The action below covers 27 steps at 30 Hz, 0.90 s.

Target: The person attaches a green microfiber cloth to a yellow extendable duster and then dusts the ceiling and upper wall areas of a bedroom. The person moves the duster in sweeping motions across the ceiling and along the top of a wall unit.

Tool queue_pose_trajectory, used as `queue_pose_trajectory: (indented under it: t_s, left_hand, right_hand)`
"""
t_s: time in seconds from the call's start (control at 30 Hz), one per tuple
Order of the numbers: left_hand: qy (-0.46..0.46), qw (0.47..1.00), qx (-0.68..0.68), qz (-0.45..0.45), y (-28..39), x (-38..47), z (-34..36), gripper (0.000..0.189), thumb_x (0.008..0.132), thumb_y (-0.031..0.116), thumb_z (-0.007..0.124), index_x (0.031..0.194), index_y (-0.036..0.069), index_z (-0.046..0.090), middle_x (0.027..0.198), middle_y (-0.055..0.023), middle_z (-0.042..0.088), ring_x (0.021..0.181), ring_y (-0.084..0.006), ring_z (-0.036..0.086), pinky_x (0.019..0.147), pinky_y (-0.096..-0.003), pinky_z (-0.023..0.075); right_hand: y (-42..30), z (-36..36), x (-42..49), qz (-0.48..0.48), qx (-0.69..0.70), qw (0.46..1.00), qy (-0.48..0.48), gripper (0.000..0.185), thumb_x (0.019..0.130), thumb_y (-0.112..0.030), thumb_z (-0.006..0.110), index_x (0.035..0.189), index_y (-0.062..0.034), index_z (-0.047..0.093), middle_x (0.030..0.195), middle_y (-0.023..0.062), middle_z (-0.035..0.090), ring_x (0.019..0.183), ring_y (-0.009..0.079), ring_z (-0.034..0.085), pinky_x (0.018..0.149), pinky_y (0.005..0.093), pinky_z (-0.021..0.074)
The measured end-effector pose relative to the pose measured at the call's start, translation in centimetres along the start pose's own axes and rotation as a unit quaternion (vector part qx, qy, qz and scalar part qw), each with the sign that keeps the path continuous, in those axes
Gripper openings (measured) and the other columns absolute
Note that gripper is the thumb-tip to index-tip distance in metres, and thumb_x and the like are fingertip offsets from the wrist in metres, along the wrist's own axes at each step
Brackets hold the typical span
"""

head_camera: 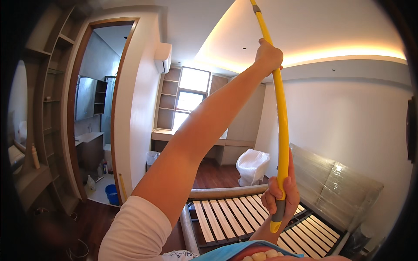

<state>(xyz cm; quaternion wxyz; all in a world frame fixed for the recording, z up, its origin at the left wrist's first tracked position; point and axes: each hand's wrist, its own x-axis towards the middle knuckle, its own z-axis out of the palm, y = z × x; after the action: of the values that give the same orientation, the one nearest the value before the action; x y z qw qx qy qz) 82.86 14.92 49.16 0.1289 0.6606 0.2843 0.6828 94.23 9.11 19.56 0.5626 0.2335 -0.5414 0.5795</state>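
A long yellow pole [282, 130] with grey collars runs from the lower centre up past the top edge of the view. My left hand [268, 57] is raised towards the ceiling and closed around its upper part. Lower down, my right hand [282, 195] grips the pole near its grey and yellow bottom end. The pole's far end is out of view, so what it carries or touches cannot be seen. Behind the lower hand lies a bed frame with wooden slats [225, 215].
A plastic-wrapped headboard [339, 179] leans along the right wall, and a wrapped chair [253, 166] stands beyond the bed frame. At left, a doorway shows a blue bucket [112, 194] and bottles. An air conditioner [163, 58] hangs above; a cove light glows in the ceiling.
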Motion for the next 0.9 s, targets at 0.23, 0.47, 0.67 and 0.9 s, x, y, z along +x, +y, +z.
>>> queue_pose_trajectory:
  t_s: [0.23,0.47,0.67,0.9]
  left_hand:
    - [-0.026,0.999,-0.043,0.009,-1.7,1.2,2.0,0.049,0.084,0.01,0.047,0.126,-0.003,0.025,0.092,-0.0146,0.048,0.063,-0.0202,0.057,0.054,-0.0325,0.0502]
    - [-0.027,0.998,-0.049,0.01,-2.7,0.1,-3.4,0.045,0.086,0.017,0.05,0.125,0.003,0.031,0.089,-0.0098,0.049,0.058,-0.0156,0.053,0.051,-0.0311,0.0475]
    - [-0.001,0.999,-0.019,0.03,-2.1,-1.4,-11.7,0.05,0.087,0.017,0.051,0.129,0.003,0.028,0.09,-0.0108,0.05,0.053,-0.016,0.052,0.049,-0.032,0.0478]
    - [0.028,0.999,0.003,0.027,0.4,-5.3,-22.9,0.052,0.087,0.017,0.051,0.131,0.003,0.026,0.085,-0.0097,0.051,0.051,-0.0165,0.053,0.049,-0.0315,0.0485]
  right_hand:
    - [-0.1,-0.4,0.7,0.009,-0.049,0.999,0.017,0.064,0.093,-0.013,0.042,0.147,-0.0203,0.007,0.06,0.0039,0.038,0.036,0.0085,0.037,0.035,0.0195,0.0394]
    - [5.1,1.8,1.4,0.045,-0.105,0.993,0.024,0.072,0.09,-0.005,0.044,0.147,-0.0249,0.003,0.061,0.0021,0.037,0.044,0.0061,0.037,0.039,0.0182,0.0437]
    - [11.7,6.5,1.9,0.081,-0.115,0.99,-0.003,0.074,0.091,-0.004,0.042,0.146,-0.0278,-0.002,0.063,0.0022,0.039,0.05,0.0058,0.039,0.041,0.019,0.0459]
    - [19.4,14.3,0.9,0.107,-0.102,0.989,-0.008,0.073,0.091,-0.005,0.043,0.146,-0.0295,0.001,0.062,0.0017,0.038,0.045,0.0065,0.038,0.039,0.0193,0.0443]
